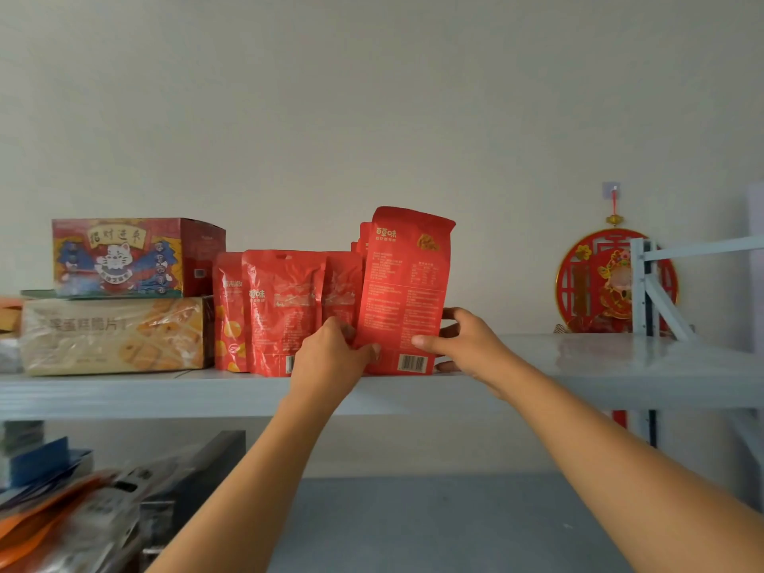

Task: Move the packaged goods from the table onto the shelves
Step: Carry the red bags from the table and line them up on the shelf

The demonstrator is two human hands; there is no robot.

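Shelving: you stand a tall red pouch (407,291) upright on the top shelf (578,378), barcode side toward you, its bottom edge at the shelf's front lip.
Left hand: your left hand (330,353) pinches the pouch's lower left edge, thumb in front.
Right hand: your right hand (467,345) grips the lower right edge, thumb across the front and fingers curled behind.
Behind it: edges of more tall pouches (364,237) show just behind the front one. It can't be told whether your hands hold those too.
Already placed: a row of shorter red pouches (281,312) stands just beside it on the left. Further left, a printed box (120,258) sits on a wrapped biscuit pack (111,337).
Lower shelf: loose packets (74,519) lie at bottom left, blurred.
Progress: the job looks well under way, and this pouch seems set down but not yet released.
Remaining: the table is out of view, so you cannot judge from here how many goods wait there.
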